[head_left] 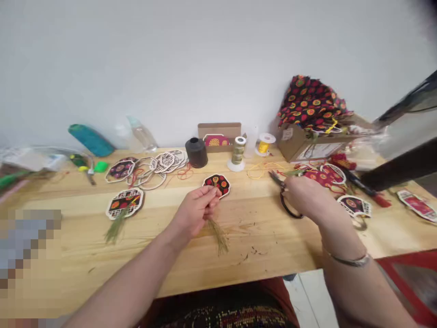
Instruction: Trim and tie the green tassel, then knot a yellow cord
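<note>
My left hand (198, 207) is closed in a pinch at the lower edge of a fabric-covered ornament (222, 184), black with red and yellow flowers and a pale rim. A green thread tassel (219, 237) hangs out below its fingers onto the table. To the right, my right hand (303, 196) is closed over a pair of scissors (287, 208). The scissors' dark blades point away to the upper left, and one black handle loop shows beside the hand. That hand's fingertips are mostly hidden. A second ornament (125, 202) with a green tassel lies on the left.
Along the wall stand a black thread cone (196, 154), a green thread spool (238, 152) and a yellow spool (264, 145). Pale wooden frames (169, 161) lie behind on the left. At right are a cardboard box (300, 143) with patterned fabric (309, 102), and a dark post (403, 166).
</note>
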Motion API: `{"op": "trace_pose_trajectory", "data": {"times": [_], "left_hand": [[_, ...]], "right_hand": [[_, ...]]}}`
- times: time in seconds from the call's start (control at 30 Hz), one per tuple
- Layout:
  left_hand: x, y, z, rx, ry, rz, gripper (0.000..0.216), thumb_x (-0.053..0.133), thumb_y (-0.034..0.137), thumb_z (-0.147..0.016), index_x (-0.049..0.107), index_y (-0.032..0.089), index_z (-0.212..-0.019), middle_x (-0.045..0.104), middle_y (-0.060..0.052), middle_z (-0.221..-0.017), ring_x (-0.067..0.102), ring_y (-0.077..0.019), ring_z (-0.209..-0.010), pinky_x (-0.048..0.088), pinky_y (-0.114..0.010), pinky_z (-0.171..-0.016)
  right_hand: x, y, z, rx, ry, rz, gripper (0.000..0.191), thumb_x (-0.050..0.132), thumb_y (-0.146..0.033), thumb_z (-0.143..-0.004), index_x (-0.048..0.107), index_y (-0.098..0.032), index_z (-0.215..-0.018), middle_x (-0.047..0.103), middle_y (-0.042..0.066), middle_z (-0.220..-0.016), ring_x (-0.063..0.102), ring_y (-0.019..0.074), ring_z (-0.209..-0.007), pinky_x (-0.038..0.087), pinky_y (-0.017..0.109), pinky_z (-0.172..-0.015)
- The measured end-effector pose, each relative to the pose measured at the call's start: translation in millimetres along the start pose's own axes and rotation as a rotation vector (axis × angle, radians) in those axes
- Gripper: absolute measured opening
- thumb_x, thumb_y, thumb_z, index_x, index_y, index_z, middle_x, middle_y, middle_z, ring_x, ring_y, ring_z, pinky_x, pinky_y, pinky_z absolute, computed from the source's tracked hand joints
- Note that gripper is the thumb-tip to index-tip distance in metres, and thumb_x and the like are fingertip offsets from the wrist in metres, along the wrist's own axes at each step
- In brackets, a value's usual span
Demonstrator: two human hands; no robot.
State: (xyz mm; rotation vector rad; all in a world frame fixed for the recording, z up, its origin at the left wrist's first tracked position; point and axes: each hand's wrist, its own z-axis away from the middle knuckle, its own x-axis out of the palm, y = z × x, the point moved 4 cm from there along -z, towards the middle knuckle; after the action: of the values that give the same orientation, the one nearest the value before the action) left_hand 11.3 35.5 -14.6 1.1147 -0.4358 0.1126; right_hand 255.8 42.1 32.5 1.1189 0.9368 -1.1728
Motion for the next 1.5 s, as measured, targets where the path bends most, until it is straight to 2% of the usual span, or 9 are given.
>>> {"op": "trace_pose_trajectory", "data": {"times": [0.13, 0.33, 0.7, 0.8, 0.93, 1.03, 1.2, 1.37, 1.5], "left_hand": [[1, -2, 2, -0.015, 0.015, -0.007, 0.015, 0.063, 0.026, -0.076, 0.056, 0.013, -0.074, 0.04, 0.007, -0.049, 0.024, -0.0006, -0.038, 0.011, -0.016, -0.039], [3, -3, 2, -0.015, -0.013, -0.021, 0.019, 0.066, 0.029, -0.074, 0.058, 0.012, -0.073, 0.04, 0.008, -0.048, 0.022, -0.0003, -0.038, 0.01, -0.017, -0.04], [1, 0, 3, -0.006, 0.026, 0.011, 0.018, 0.068, 0.027, -0.071, 0.061, 0.011, -0.071, 0.037, 0.008, -0.046, 0.021, -0.0009, -0.038, 0.01, -0.017, -0.04], [0, 0, 2, 0.002, 0.046, 0.026, 0.017, 0.068, 0.027, -0.069, 0.062, 0.011, -0.07, 0.035, 0.008, -0.046, 0.021, -0.0008, -0.038, 0.01, -0.017, -0.04], [-1, 1, 1, 0.012, 0.077, 0.028, 0.016, 0.068, 0.025, -0.069, 0.062, 0.01, -0.07, 0.034, 0.008, -0.046, 0.021, -0.0008, -0.039, 0.01, -0.016, -0.04], [-1, 2, 1, 0.016, 0.084, 0.019, 0.016, 0.069, 0.025, -0.068, 0.062, 0.01, -0.069, 0.032, 0.008, -0.046, 0.021, -0.0008, -0.039, 0.01, -0.016, -0.04], [-4, 3, 0, 0.038, 0.13, 0.02, 0.019, 0.069, 0.027, -0.068, 0.06, 0.011, -0.067, 0.029, 0.009, -0.046, 0.019, -0.0011, -0.039, 0.009, -0.016, -0.039], [-4, 3, -1, 0.084, 0.142, 0.007, 0.021, 0.069, 0.029, -0.07, 0.06, 0.011, -0.069, 0.031, 0.009, -0.047, 0.02, -0.0011, -0.04, 0.01, -0.015, -0.04], [0, 3, 0, 0.086, 0.113, -0.022, 0.023, 0.07, 0.031, -0.069, 0.06, 0.011, -0.069, 0.03, 0.009, -0.047, 0.02, -0.0015, -0.041, 0.011, -0.016, -0.04]], "right_hand": [[8, 8, 10, 0.037, -0.038, -0.006, 0.022, 0.048, -0.02, -0.083, 0.066, -0.007, -0.086, 0.068, 0.018, -0.082, 0.066, 0.0253, -0.081, 0.044, 0.029, -0.064], [30, 21, 15, 0.036, 0.082, -0.011, 0.021, 0.047, -0.019, -0.082, 0.06, -0.005, -0.093, 0.065, 0.018, -0.092, 0.063, 0.0266, -0.088, 0.044, 0.031, -0.074], [41, 44, 27, 0.029, 0.109, -0.175, 0.029, 0.046, -0.036, -0.083, 0.059, -0.01, -0.087, 0.061, 0.016, -0.087, 0.06, 0.0247, -0.078, 0.043, 0.033, -0.069], [32, 38, 34, -0.063, 0.052, -0.468, 0.032, 0.051, -0.045, -0.081, 0.057, -0.014, -0.086, 0.058, 0.009, -0.077, 0.054, 0.019, -0.065, 0.042, 0.03, -0.06], [4, -3, 37, -0.515, -0.118, -1.081, 0.061, 0.046, -0.07, -0.075, 0.054, -0.013, -0.096, 0.052, 0.004, -0.076, 0.05, 0.0156, -0.067, 0.045, 0.027, -0.059], [-15, -35, 32, -0.731, -0.231, -1.269, 0.069, 0.037, -0.075, -0.077, 0.054, -0.012, -0.098, 0.052, 0.005, -0.08, 0.053, 0.0146, -0.07, 0.049, 0.028, -0.064], [-6, -63, 17, -0.748, -0.515, -1.231, 0.068, 0.026, -0.072, -0.084, 0.055, -0.011, -0.083, 0.048, 0.001, -0.066, 0.05, 0.0083, -0.05, 0.047, 0.023, -0.051], [22, -66, 9, -0.771, -0.63, -1.293, 0.071, 0.023, -0.072, -0.084, 0.056, -0.009, -0.083, 0.047, -0.001, -0.06, 0.049, 0.0073, -0.045, 0.046, 0.021, -0.045], [28, -73, 11, -0.767, -0.68, -1.377, 0.074, 0.023, -0.075, -0.081, 0.056, -0.009, -0.084, 0.044, -0.002, -0.059, 0.048, 0.0076, -0.046, 0.048, 0.022, -0.045]]}}
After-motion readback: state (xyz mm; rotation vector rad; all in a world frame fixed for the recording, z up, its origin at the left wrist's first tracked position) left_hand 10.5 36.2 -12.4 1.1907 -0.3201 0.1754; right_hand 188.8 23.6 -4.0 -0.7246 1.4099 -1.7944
